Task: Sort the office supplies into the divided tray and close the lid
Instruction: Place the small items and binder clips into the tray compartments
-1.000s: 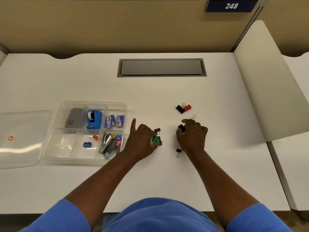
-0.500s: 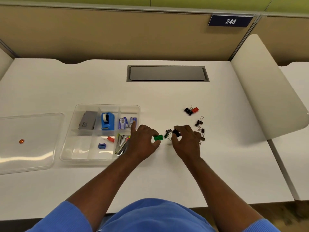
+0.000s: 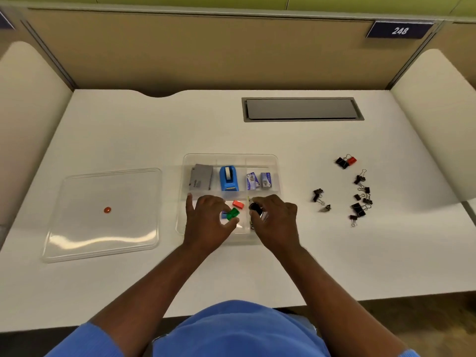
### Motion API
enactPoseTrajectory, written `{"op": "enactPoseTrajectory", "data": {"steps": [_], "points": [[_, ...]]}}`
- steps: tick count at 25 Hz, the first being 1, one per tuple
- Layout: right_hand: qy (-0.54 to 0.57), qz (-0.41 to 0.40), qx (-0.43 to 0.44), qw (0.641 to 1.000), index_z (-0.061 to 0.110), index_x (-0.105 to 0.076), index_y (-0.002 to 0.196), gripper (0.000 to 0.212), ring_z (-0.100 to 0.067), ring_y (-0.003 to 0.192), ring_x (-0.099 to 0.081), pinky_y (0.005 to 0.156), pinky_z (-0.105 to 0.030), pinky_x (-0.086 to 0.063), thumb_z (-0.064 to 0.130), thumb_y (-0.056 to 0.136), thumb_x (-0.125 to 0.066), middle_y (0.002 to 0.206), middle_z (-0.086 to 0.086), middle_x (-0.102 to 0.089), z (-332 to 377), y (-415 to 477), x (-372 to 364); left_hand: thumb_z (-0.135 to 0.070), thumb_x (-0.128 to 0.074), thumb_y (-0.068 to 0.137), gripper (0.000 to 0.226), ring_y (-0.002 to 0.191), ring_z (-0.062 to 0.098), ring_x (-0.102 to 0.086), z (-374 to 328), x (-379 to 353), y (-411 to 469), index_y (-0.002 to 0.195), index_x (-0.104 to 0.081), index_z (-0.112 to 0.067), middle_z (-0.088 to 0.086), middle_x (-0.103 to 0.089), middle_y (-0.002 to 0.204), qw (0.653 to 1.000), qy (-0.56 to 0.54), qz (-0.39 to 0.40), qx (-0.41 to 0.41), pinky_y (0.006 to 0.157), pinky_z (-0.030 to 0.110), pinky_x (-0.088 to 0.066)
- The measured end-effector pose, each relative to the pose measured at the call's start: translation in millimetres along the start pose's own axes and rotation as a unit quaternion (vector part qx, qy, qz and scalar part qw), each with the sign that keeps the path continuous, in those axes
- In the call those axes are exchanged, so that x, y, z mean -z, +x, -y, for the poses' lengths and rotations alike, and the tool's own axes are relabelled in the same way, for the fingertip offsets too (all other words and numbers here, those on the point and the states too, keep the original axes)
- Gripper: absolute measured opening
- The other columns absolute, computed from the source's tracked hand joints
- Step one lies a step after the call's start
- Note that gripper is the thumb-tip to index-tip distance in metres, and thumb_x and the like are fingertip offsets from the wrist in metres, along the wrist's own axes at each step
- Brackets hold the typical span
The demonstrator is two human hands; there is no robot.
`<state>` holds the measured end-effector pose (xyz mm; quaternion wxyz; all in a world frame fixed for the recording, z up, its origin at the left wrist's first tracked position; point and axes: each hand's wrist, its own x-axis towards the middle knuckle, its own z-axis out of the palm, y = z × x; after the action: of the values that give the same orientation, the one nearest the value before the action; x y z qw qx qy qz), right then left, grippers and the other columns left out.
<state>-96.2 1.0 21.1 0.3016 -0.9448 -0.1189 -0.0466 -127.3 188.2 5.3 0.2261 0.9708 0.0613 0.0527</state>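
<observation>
The clear divided tray sits mid-desk. Its back row holds a grey box, a blue tape dispenser and two small staple boxes. Both hands hover over the front row. My left hand pinches a green binder clip above the front middle compartment, next to a red item. My right hand grips a black binder clip over the front right compartment. Several black binder clips and a red one lie loose on the desk to the right.
The clear lid lies flat left of the tray, with a small orange dot on it. A grey cable hatch is set into the desk behind. Cream partition panels stand on both sides.
Both hands have carried their clips leftward from the bare desk to above the tray's front compartments. The camera view has swung left, so the tray now sits in the middle.
</observation>
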Motion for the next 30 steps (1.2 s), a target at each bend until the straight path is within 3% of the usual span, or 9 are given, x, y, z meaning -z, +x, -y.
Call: {"op": "enactPoseTrajectory", "data": {"steps": [5, 9, 12, 23, 30], "points": [[-0.017, 0.028, 0.016, 0.999, 0.027, -0.068, 0.117, 0.028, -0.017, 0.102, -0.062, 0.096, -0.038, -0.038, 0.032, 0.089, -0.069, 0.104, 0.008, -0.068, 28.9, -13.8, -20.9, -0.063, -0.069, 0.079, 0.034, 0.129, 0.014, -0.049, 22.3, 8.9, -2.0, 0.099, -0.071, -0.034, -0.008, -0.065, 0.125, 1.000, 0.008, 0.010, -0.014, 0.120, 0.051, 0.003], [-0.045, 0.055, -0.007, 0.997, 0.031, -0.060, 0.129, 0.043, -0.017, 0.120, -0.055, 0.107, -0.039, -0.034, 0.046, 0.090, -0.068, 0.126, 0.006, -0.064, 30.5, -10.2, -22.2, -0.072, -0.059, 0.080, 0.059, 0.145, 0.017, -0.032, 23.0, 13.3, 1.9, 0.127, -0.060, -0.036, -0.007, -0.049, 0.148, 0.999, 0.035, 0.032, -0.011, 0.120, 0.054, 0.007], [-0.059, 0.064, -0.011, 0.996, 0.030, -0.056, 0.131, 0.048, -0.016, 0.122, -0.053, 0.108, -0.035, -0.033, 0.052, 0.090, -0.065, 0.130, 0.007, -0.061, 26.7, -6.2, -20.8, -0.074, -0.056, 0.080, 0.069, 0.149, 0.018, -0.024, 26.0, 14.2, 7.5, 0.138, -0.050, -0.037, -0.007, -0.039, 0.155, 0.997, 0.045, 0.053, -0.014, 0.121, 0.055, 0.006], [-0.048, 0.001, -0.008, 0.999, 0.030, -0.057, 0.124, 0.047, -0.013, 0.113, -0.055, 0.101, -0.037, -0.037, 0.050, 0.083, -0.070, 0.123, 0.010, -0.060, -7.3, -12.5, 4.7, -0.075, -0.057, 0.079, 0.076, 0.149, 0.017, -0.024, -8.0, 0.2, 22.4, 0.140, -0.048, -0.031, -0.006, -0.042, 0.153, 0.994, 0.028, 0.044, -0.098, 0.122, 0.054, 0.001], [-0.028, -0.019, -0.027, 0.999, 0.031, -0.057, 0.125, 0.044, -0.012, 0.117, -0.055, 0.102, -0.037, -0.034, 0.045, 0.085, -0.068, 0.126, 0.014, -0.058, -93.2, 4.0, 40.0, -0.067, -0.062, 0.081, 0.069, 0.147, 0.016, -0.027, -84.5, -28.9, 49.0, 0.138, -0.050, -0.030, -0.007, -0.045, 0.150, 0.993, 0.019, 0.049, -0.109, 0.122, 0.053, -0.001]]}}
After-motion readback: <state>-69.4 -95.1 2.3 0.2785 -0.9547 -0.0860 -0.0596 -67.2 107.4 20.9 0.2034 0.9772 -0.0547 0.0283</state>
